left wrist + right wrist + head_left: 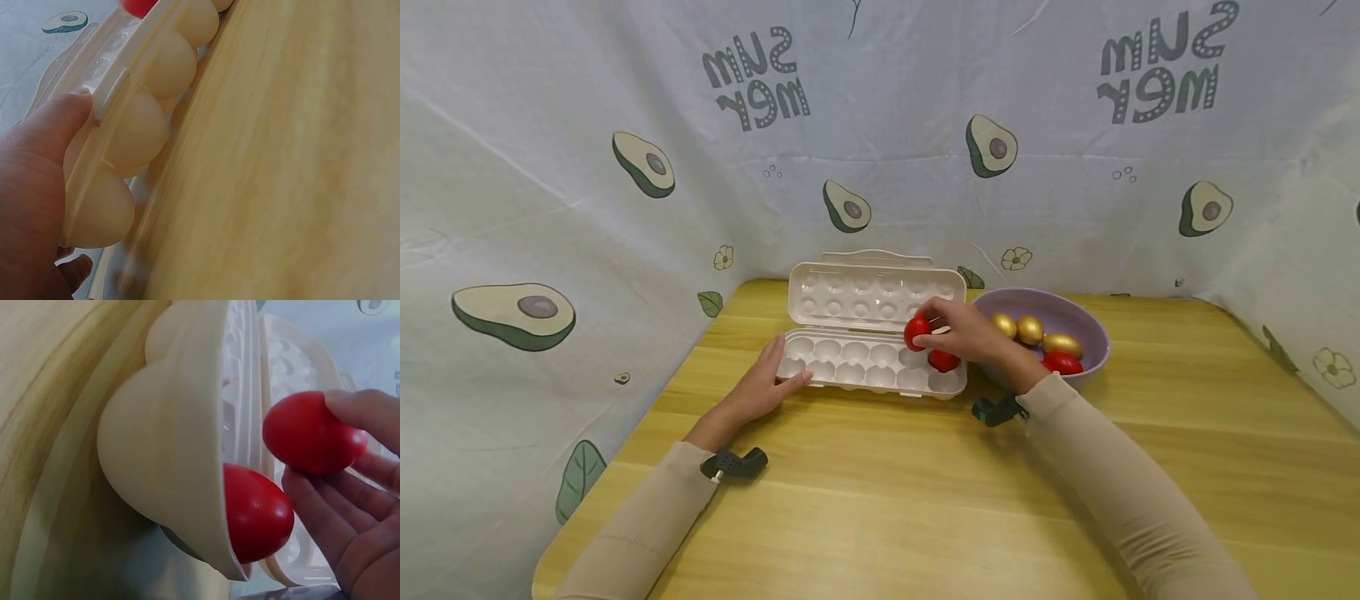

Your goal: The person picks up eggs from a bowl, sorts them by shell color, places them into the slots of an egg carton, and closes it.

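A cream plastic egg carton (842, 385) lies on the table with its lid (872, 275) raised at the back. My left hand (758, 389) holds the carton's left end, the thumb over the front rim and fingers around the side, as the left wrist view also shows. Over the right part of the carton, my right hand (961, 329) pinches a red egg (915, 333) between thumb and fingers. Another red egg (256, 512) sits in a back-row cup at the right end, just below the held one. The other visible cups hold nothing.
Right of the carton stands a purple bowl (1101, 342) with several golden eggs (1030, 330) and red (1063, 362) at its near side; my right forearm partly covers it. A printed curtain (910, 100) hangs behind and beside the wooden table (865, 517).
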`<state>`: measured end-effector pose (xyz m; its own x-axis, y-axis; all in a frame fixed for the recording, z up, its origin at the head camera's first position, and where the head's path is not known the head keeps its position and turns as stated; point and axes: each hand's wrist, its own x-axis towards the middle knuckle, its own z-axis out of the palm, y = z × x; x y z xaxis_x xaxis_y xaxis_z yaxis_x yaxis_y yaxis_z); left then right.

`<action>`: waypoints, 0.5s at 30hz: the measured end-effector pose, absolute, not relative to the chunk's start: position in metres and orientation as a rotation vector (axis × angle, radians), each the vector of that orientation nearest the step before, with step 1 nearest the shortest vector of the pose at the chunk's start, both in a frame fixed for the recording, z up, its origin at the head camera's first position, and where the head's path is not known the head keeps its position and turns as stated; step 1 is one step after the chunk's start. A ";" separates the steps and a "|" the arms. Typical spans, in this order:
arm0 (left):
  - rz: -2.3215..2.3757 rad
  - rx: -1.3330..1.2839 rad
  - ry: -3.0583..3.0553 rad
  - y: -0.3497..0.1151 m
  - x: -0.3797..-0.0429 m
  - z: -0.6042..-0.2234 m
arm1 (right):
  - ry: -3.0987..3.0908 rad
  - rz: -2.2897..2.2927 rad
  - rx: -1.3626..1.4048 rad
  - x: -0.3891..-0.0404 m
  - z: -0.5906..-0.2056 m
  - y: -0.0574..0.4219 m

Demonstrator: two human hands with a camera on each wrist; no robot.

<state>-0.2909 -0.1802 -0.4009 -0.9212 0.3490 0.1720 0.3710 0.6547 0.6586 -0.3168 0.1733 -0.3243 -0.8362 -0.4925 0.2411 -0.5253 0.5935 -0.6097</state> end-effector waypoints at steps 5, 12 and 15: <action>-1.134 -0.615 -2.839 -0.182 -0.290 -0.400 | -2.770 1.070 0.869 -0.315 -0.324 0.169; -1.121 -0.623 -2.833 -0.182 -0.289 -0.399 | -2.789 0.998 0.919 -0.314 -0.323 0.166; -1.120 -0.623 -2.844 -0.181 -0.288 -0.398 | -2.803 0.970 0.942 -0.315 -0.325 0.164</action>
